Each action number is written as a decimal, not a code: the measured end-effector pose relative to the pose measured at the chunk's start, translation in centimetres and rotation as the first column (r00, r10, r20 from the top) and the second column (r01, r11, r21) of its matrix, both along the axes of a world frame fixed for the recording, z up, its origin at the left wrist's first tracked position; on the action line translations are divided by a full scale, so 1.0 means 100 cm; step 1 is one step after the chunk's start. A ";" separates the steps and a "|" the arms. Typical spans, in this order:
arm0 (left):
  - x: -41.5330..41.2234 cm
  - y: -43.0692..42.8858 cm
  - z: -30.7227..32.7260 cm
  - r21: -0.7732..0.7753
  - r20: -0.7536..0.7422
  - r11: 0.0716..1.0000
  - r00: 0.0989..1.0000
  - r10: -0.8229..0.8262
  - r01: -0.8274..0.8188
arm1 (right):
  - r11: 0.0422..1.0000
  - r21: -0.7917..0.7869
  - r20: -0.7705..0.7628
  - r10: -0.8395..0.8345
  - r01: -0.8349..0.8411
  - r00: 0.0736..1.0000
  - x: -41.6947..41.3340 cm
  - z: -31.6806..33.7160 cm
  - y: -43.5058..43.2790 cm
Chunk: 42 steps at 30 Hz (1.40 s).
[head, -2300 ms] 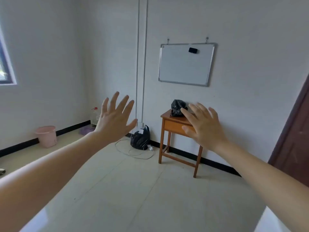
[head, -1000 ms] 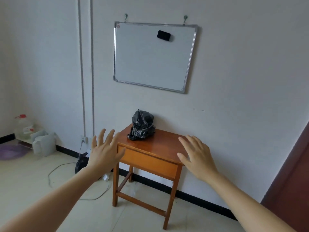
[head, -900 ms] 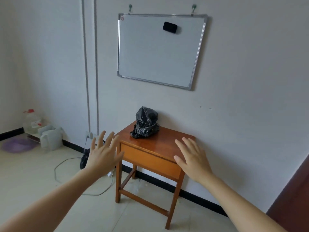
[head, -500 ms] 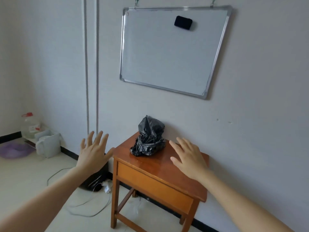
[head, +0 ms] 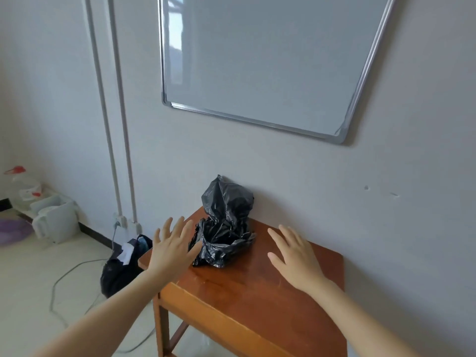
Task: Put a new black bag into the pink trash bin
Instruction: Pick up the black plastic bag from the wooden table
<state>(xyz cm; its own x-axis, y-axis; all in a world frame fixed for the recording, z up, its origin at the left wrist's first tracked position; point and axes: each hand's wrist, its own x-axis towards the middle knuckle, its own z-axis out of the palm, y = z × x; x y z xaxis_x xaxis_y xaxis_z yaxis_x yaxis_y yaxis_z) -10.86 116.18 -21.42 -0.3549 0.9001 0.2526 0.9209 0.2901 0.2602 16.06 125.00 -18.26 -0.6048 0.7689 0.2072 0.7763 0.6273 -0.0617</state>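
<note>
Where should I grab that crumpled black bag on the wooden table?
Probably pinch the black bag at its bunched upper part, coming from above and the front. It stands crumpled against the wall, and the left hand is nearest, open.

Crumpled glossy black bag (head: 224,225), bunched upright at the wooden table's (head: 257,300) wall-side edge

head view | looks forward-down | close over wooden table (head: 257,300) by wall
</note>
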 end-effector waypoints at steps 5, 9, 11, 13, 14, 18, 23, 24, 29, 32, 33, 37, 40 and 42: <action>0.011 0.065 -0.008 -0.012 0.060 0.998 0.996 0.058 -0.058 | 0.992 -0.076 -0.019 0.096 -0.097 0.995 -0.022 -0.020 0.077; 0.022 0.100 -0.025 -0.095 0.104 0.989 0.987 0.121 -0.111 | 0.962 -0.192 -0.017 0.197 -0.197 0.980 -0.045 -0.049 0.117; 0.027 0.111 -0.040 -0.164 0.155 0.977 0.974 0.163 -0.137 | 0.937 -0.256 0.006 0.246 -0.237 0.969 -0.055 -0.067 0.130; 0.031 0.114 -0.059 -0.257 0.191 0.955 0.962 0.197 -0.145 | 0.906 -0.328 0.041 0.297 -0.268 0.954 -0.062 -0.088 0.134; 0.033 0.115 -0.069 -0.303 0.200 0.942 0.956 0.213 -0.147 | 0.889 -0.358 0.053 0.324 -0.285 0.945 -0.064 -0.099 0.135; 0.031 0.118 -0.098 -0.425 0.228 0.892 0.936 0.268 -0.152 | 0.840 -0.430 0.100 0.409 -0.331 0.907 -0.068 -0.125 0.140; 0.024 0.117 -0.122 -0.456 0.237 0.875 0.925 0.296 -0.163 | 0.759 -0.519 0.143 0.530 -0.393 0.836 -0.063 -0.126 0.145; 0.023 0.117 -0.125 -0.453 0.229 0.877 0.929 0.290 -0.162 | 0.774 -0.445 0.125 0.552 -0.451 0.824 -0.064 -0.120 0.149; 0.021 0.114 -0.134 -0.439 0.150 0.889 0.964 0.220 -0.135 | 0.719 0.145 0.266 0.634 -0.680 0.727 -0.119 -0.074 0.185; 0.013 0.107 -0.137 -0.460 0.100 0.880 0.979 0.179 -0.114 | 0.613 0.114 0.551 0.616 -0.782 0.563 -0.160 -0.061 0.207; 0.010 0.104 -0.139 -0.470 0.087 0.876 0.981 0.174 -0.113 | 0.623 0.040 0.615 0.600 -0.781 0.511 -0.172 -0.058 0.215; -0.013 0.085 -0.142 -0.485 0.068 0.859 0.973 0.221 -0.161 | 0.702 -0.089 0.733 0.527 -0.706 0.431 -0.192 -0.064 0.247; -0.039 0.070 -0.143 -0.460 0.080 0.852 0.944 0.319 -0.249 | 0.778 -0.129 0.649 0.535 -0.615 0.541 -0.175 -0.087 0.259; -0.053 0.062 -0.142 -0.428 0.097 0.852 0.922 0.376 -0.302 | 0.822 -0.136 0.560 0.525 -0.554 0.641 -0.159 -0.101 0.261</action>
<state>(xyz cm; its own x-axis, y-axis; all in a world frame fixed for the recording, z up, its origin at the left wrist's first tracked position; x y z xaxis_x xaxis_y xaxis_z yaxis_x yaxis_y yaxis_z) -16.19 122.36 -35.58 -0.6606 0.7256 -0.1926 0.6979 0.6881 0.1987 0.16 151.09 -28.38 -0.9237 0.2682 -0.2734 0.1834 0.9365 0.2989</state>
